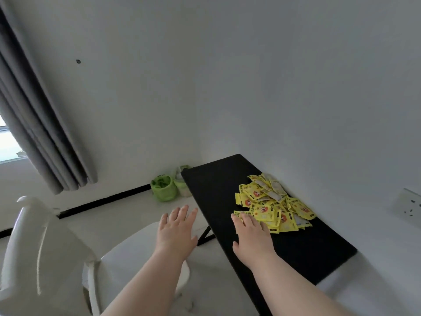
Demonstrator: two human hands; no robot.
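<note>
A pile of several small yellow sachets (272, 202) lies on a black table (216, 185) that stands against the white wall. My right hand (251, 233) stretches out flat over the table, fingers straight, its fingertips at the near edge of the pile. My left hand (176, 229) hovers left of the table, over the white chair, palm down with fingers spread, and holds nothing.
A white plastic chair (45, 247) stands at the lower left. Two green bags (165, 187) sit on the floor by the table's far corner. A grey curtain (38, 133) hangs at the left. A wall socket (409, 205) is at the right.
</note>
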